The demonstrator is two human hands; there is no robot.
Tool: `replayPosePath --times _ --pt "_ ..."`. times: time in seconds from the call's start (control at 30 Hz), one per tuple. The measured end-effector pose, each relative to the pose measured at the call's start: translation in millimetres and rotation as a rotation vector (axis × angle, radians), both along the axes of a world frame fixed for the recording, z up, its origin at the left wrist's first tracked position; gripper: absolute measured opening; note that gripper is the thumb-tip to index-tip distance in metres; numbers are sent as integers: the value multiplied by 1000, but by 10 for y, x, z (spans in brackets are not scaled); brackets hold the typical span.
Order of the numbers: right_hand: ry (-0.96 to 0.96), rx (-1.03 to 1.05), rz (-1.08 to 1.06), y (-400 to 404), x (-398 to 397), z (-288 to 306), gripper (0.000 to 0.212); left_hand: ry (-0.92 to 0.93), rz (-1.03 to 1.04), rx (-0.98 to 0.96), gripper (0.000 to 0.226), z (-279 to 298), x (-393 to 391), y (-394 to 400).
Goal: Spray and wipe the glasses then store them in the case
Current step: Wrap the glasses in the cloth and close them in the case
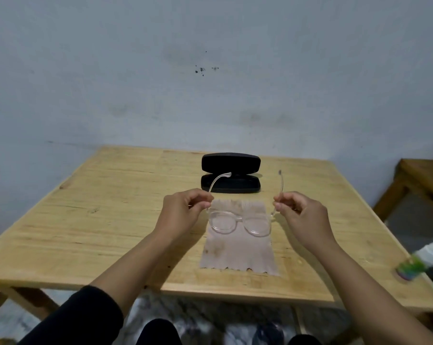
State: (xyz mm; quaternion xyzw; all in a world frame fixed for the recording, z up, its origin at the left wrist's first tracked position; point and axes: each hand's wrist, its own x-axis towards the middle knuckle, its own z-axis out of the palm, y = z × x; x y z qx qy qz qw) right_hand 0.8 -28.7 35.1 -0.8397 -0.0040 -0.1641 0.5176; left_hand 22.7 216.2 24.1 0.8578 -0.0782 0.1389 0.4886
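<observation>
Clear-framed glasses (240,224) hang above a beige wiping cloth (237,250) spread on the wooden table (86,220). My left hand (185,210) pinches the left temple arm and my right hand (300,212) pinches the right temple arm. Both temple arms are unfolded and point away from me, with the lenses facing down toward the cloth. Just beyond the cloth, a black glasses case (230,173) lies open with its lid raised. A blurred spray bottle (419,261) with a colourful label lies at the table's right edge.
A pale wall stands right behind the table. A wooden stool or bench (419,180) is at the far right, beside the table. My knees and a patterned floor show below the table's front edge.
</observation>
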Motion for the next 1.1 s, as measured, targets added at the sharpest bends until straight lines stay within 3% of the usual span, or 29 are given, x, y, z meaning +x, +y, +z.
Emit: replayPosePath --times 0.3,0.9,1.0,1.1 --pt "54 29 -48 -23 -67 -117 11 26 0 44 12 -84 -51 -52" --pt "131 4 -62 -90 -257 -109 21 49 39 48 25 -40 -251 104" --pt "216 -20 26 -149 -442 -96 20 45 33 109 24 -30 -440 211" --pt "362 -186 252 -170 -604 -90 31 119 -123 218 24 -31 -648 242"
